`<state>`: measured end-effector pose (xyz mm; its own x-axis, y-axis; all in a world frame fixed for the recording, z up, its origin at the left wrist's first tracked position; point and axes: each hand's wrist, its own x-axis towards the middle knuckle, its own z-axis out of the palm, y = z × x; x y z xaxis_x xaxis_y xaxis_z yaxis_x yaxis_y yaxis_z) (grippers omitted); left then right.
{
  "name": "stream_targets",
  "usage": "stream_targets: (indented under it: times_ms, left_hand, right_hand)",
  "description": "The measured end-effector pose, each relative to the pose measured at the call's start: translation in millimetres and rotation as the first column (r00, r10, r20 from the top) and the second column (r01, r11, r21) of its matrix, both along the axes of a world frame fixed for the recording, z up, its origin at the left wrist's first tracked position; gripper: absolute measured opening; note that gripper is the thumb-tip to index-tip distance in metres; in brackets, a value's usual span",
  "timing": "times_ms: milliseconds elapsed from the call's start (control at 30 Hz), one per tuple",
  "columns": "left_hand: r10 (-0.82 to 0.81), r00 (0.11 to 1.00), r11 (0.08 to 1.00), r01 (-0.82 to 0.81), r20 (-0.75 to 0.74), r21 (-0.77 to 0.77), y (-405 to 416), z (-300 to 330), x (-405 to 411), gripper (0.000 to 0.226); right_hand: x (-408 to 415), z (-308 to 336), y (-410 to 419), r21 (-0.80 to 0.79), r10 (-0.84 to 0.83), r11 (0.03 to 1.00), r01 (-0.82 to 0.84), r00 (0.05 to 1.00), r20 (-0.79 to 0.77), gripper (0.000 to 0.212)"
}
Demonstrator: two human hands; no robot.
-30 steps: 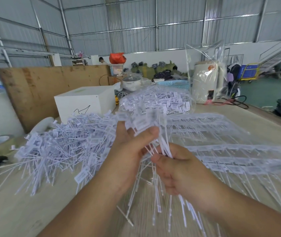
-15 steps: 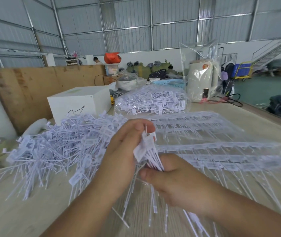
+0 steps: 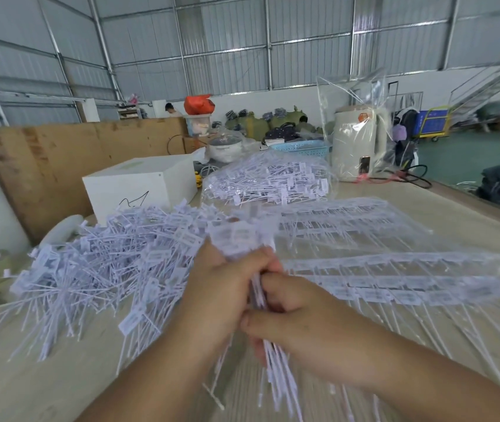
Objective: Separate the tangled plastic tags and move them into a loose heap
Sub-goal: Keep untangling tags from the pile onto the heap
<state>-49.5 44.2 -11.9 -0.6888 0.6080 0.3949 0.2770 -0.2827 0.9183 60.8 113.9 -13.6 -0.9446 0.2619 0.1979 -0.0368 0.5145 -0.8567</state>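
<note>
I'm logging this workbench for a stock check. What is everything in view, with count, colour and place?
bunch of tags: one, white, held up at centre
loose heap of tags: one, white, table left
joined tag strips: several rows, clear white, table right
bag of tags: one, clear, white tags inside, behind the strips
box: one, white, behind the heap
board: one, brown, upright at far left
kettle: one, cream, in a clear bag, far right of table
basket: one, light blue, beside the kettle
table: one, pale wood
left hand: one, grips the bunch
right hand: one, grips the stems lower down
</note>
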Motion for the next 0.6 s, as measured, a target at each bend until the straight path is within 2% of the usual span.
stream_targets:
  times_ms: [33,67,133,200,267,367,433,500,600]
  left_hand:
    - [0.048,0.998,0.999,-0.049,0.038,0.024,-2.0,4.6,-9.2,0.014]
    - [0.094,0.993,0.994,-0.097,0.075,0.043,-4.6,8.2,-19.5,0.013]
    - [0.223,0.971,0.975,-0.222,0.085,-0.023,-10.1,11.7,-41.0,0.020]
    - [0.375,0.921,0.897,-0.389,-0.102,-0.211,-11.7,3.0,-59.3,0.040]
    - [0.423,0.806,0.774,-0.559,-0.413,-0.297,-10.6,-6.2,-67.1,0.050]
    - [0.332,0.653,0.681,-0.665,-0.681,-0.306,-2.9,-16.1,-68.0,0.062]
    - [0.223,0.577,0.562,-0.734,-0.786,-0.380,3.6,-20.7,-65.3,0.073]
    - [0.111,0.551,0.453,-0.769,-0.827,-0.451,6.1,-24.0,-60.5,0.074]
    - [0.048,0.545,0.419,-0.772,-0.837,-0.478,5.8,-26.7,-58.1,0.074]
  right_hand:
    - [2.5,2.9,2.3,-0.002,-0.004,1.000,0.004,1.000,0.002,0.008]
    - [4.0,3.7,6.8,0.020,-0.044,0.999,0.043,0.999,0.017,0.010]
    - [6.3,3.1,19.1,0.111,-0.165,0.981,0.159,0.985,0.045,0.029]
    - [8.4,3.0,29.4,0.234,-0.263,0.942,0.242,0.963,0.065,0.029]
    - [9.7,0.6,36.2,0.385,-0.326,0.886,0.259,0.938,0.118,0.022]
    - [8.6,-8.4,42.8,0.595,-0.377,0.781,0.189,0.903,0.207,0.015]
    - [6.1,-11.1,43.8,0.649,-0.395,0.746,0.152,0.885,0.247,0.015]
    - [4.5,-11.1,44.1,0.680,-0.415,0.720,0.141,0.873,0.258,0.017]
    - [4.9,-12.6,45.8,0.697,-0.411,0.704,0.137,0.879,0.242,0.014]
